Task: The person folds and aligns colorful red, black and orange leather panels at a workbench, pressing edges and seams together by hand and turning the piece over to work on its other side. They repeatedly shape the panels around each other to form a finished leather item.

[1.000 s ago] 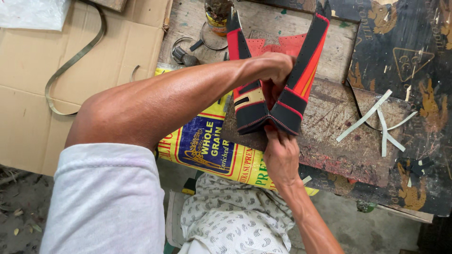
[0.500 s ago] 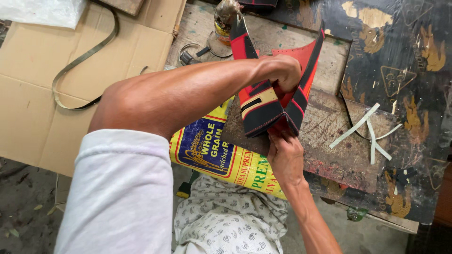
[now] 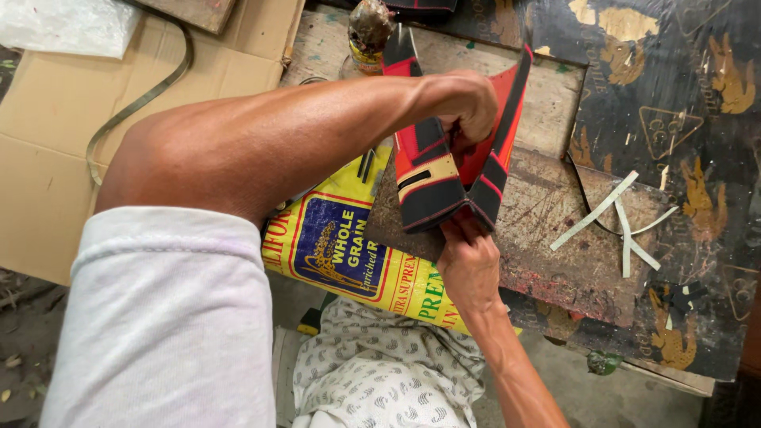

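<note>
A folded red and black piece of material (image 3: 432,186) with a tan stripe stands on a worn wooden board (image 3: 571,238). My left hand (image 3: 464,107) reaches across from the left and grips it from above, fingers tucked into the fold. My right hand (image 3: 469,257) comes up from below and pinches its lower edge between the two flaps. My left forearm hides part of the piece's left flap.
A yellow and blue printed sack (image 3: 349,246) lies under the board. Flattened cardboard (image 3: 55,119) with a grey strap (image 3: 139,99) lies at left. A stained glue pot (image 3: 369,32) stands behind. Pale strips (image 3: 622,222) lie on the dark patterned sheet (image 3: 682,95) at right.
The view has shifted slightly left and down. Both hands keep their hold on the red and black piece, which has turned a little and closed up between them.
</note>
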